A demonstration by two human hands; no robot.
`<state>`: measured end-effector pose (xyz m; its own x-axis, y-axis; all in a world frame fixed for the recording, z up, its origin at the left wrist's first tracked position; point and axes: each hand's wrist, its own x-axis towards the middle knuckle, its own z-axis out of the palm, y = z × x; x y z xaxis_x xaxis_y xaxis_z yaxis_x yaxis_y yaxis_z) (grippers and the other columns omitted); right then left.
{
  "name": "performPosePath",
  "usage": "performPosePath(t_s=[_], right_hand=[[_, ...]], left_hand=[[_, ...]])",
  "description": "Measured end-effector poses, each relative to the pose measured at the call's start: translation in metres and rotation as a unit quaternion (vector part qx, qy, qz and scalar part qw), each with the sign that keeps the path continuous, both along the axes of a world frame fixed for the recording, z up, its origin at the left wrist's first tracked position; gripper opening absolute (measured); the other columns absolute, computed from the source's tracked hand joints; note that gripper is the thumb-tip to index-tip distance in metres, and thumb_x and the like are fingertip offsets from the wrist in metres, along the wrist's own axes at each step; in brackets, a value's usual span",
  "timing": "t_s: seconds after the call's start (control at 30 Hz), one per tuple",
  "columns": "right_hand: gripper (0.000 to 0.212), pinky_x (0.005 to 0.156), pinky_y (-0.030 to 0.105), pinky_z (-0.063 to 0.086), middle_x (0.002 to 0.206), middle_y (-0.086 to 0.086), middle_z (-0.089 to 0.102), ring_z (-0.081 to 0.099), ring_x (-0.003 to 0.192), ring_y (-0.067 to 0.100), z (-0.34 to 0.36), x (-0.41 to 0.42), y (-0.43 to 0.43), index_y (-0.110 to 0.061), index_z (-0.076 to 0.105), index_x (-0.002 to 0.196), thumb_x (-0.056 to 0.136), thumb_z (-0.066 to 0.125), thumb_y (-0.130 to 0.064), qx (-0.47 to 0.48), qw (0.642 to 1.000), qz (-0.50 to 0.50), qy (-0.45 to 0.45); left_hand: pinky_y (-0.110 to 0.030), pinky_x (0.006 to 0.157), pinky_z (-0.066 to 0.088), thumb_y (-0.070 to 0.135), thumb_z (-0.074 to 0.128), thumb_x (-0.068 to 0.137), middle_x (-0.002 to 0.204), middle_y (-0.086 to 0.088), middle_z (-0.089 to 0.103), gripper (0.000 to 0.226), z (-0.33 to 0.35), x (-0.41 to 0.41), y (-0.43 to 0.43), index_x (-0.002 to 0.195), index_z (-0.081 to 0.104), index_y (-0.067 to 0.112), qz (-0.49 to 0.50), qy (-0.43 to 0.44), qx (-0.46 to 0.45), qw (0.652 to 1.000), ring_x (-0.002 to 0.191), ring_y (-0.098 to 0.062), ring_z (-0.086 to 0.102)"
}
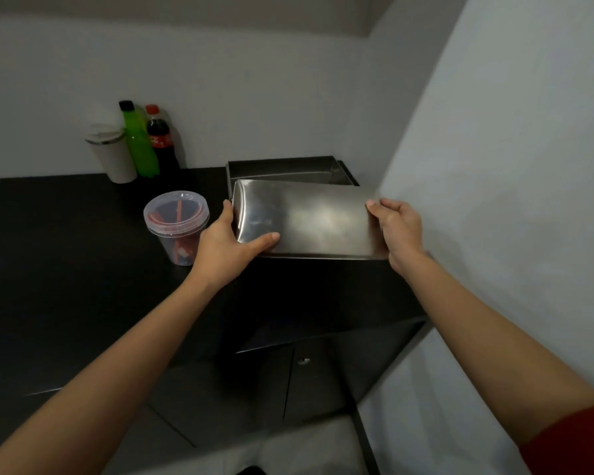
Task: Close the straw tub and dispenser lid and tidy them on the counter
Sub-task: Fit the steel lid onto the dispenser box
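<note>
A shiny steel dispenser lid (316,217) is held flat above the counter, in front of the open steel dispenser box (282,170). My left hand (230,245) grips the lid's left end, thumb on top. At the right end my right hand (398,228) holds it the same way. Left of the lid stands a clear plastic tub (177,224) with red straws inside and a clear lid sitting on top; whether that lid is pressed down I cannot tell.
The black counter (66,252) runs left from the corner. At the back stand a white tumbler (114,156), a green bottle (139,145) and a cola bottle (162,142). A white wall (494,166) closes the right side. Cabinet doors (288,378) lie below.
</note>
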<state>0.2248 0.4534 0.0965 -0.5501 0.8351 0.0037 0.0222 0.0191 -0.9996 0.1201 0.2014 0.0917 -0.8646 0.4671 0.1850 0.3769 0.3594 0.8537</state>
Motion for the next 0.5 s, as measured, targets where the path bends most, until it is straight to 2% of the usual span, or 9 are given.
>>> performPosePath(t_s=[0.1,0.17,0.23,0.3,0.33,0.43,0.5], right_hand=[[0.043,0.069,0.018,0.045,0.096,-0.006,0.065,0.06,0.087,0.005,0.013,-0.014,0.003,-0.013,0.06,0.116,0.078,0.071,-0.031,0.041,0.999,0.023,0.003],[0.05,0.078,0.02,0.048,0.103,-0.003,0.065,0.061,0.092,0.007,0.02,-0.024,0.006,-0.014,0.056,0.124,0.079,0.071,-0.03,0.061,0.997,0.035,0.017],[0.053,0.086,0.02,0.047,0.109,-0.001,0.063,0.061,0.097,0.008,0.028,-0.037,0.008,-0.012,0.052,0.129,0.081,0.07,-0.026,0.062,0.997,0.039,0.04],[0.054,0.091,0.019,0.044,0.116,-0.002,0.06,0.059,0.103,0.007,0.035,-0.051,0.013,-0.01,0.049,0.132,0.083,0.068,-0.021,0.062,0.995,0.05,0.053],[0.054,0.093,0.018,0.042,0.122,-0.001,0.058,0.057,0.108,0.008,0.039,-0.059,0.015,-0.008,0.048,0.133,0.084,0.066,-0.02,0.062,0.995,0.056,0.056],[0.052,0.091,0.01,0.041,0.136,0.006,0.053,0.052,0.12,0.012,0.044,-0.084,0.024,-0.004,0.045,0.135,0.087,0.062,-0.016,0.061,0.994,0.067,0.056],[0.05,0.088,0.006,0.041,0.137,0.008,0.052,0.051,0.119,0.011,0.045,-0.099,0.03,-0.001,0.045,0.134,0.088,0.061,-0.012,0.05,0.995,0.063,0.058]], left_hand=[[-0.024,0.095,0.04,0.049,0.077,0.068,0.14,-0.005,0.049,0.108,0.014,-0.018,0.003,0.15,0.016,0.016,-0.007,0.003,0.01,1.0,0.122,-0.017,0.05],[-0.035,0.095,0.048,0.05,0.08,0.063,0.131,-0.006,0.056,0.096,0.023,-0.032,0.007,0.142,0.035,0.021,-0.017,0.008,0.04,0.999,0.116,-0.02,0.057],[-0.039,0.077,0.058,0.051,0.08,0.061,0.117,-0.005,0.063,0.079,0.031,-0.045,0.011,0.128,0.049,0.024,-0.022,0.016,0.055,0.998,0.1,-0.02,0.065],[-0.029,0.056,0.057,0.047,0.08,0.065,0.104,-0.002,0.067,0.062,0.038,-0.058,0.016,0.117,0.055,0.023,-0.022,0.017,0.066,0.997,0.084,-0.016,0.069],[-0.026,0.053,0.056,0.042,0.079,0.069,0.099,-0.001,0.068,0.053,0.04,-0.064,0.02,0.112,0.056,0.022,-0.021,0.007,0.078,0.997,0.078,-0.014,0.07],[-0.032,0.06,0.057,0.037,0.069,0.082,0.097,0.0,0.068,0.034,0.045,-0.084,0.03,0.111,0.059,0.022,0.01,-0.009,0.087,0.996,0.078,-0.014,0.069],[-0.025,0.065,0.051,0.04,0.061,0.087,0.09,0.005,0.068,0.031,0.047,-0.097,0.034,0.11,0.062,0.02,0.042,0.02,0.043,0.998,0.08,-0.01,0.065]])
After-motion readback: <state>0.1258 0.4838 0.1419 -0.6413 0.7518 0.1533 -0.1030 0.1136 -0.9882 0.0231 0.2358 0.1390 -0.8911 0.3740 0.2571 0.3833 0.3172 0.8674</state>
